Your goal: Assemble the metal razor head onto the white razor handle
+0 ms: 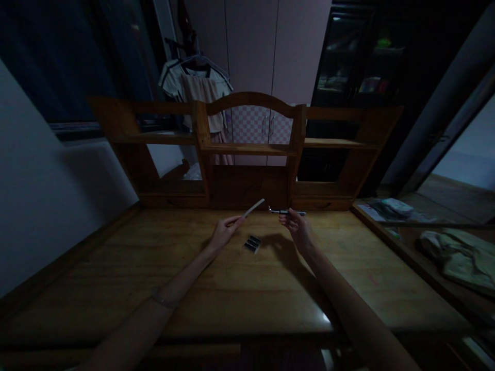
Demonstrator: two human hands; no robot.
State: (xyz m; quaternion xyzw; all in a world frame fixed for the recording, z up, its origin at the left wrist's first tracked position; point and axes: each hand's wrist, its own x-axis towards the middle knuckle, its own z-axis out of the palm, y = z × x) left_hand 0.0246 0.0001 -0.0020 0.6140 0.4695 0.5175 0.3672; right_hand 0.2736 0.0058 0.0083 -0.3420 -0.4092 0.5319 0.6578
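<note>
Above the wooden desk (185,278), my left hand (223,232) pinches a thin, pale, slightly curved strip (254,207) by its lower end; the other end points up and to the right. My right hand (296,226) is closed around a slim dark-and-silver tool (286,212), held almost level. The tool's narrow end, with a small bright tip, faces the strip, and a gap separates the two. On the desktop below and between my hands lies a small flat pack (252,243) with dark segments and a clear-looking edge. Dim light hides the finer detail of each.
A wooden shelf unit (247,149) stands along the desk's back edge. Raised side boards border the desktop. At right, a crumpled light cloth (460,257) and a plastic-wrapped bundle (396,207) lie beyond the side board. Clothes (197,85) hang behind the shelf.
</note>
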